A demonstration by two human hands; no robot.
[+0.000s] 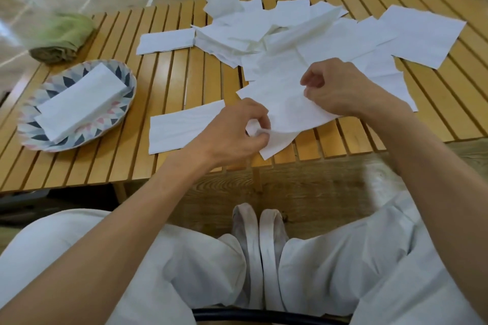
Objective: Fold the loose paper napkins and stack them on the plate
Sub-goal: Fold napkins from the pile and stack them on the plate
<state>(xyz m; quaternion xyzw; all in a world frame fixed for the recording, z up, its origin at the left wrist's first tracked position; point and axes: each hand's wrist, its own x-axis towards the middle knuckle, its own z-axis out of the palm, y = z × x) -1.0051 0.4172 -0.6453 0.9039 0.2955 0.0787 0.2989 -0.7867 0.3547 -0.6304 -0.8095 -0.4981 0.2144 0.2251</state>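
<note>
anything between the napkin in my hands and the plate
One folded napkin lies on the table between the napkin being held and the plate. It lies flat, so carrying over it should be easy. The stack on the plate leaves room on top.

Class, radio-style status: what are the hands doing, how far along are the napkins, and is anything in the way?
Left hand and right hand both pinching one loose napkin. Folded stack on plate; unfolded pile remains. Nothing blocking.
</note>
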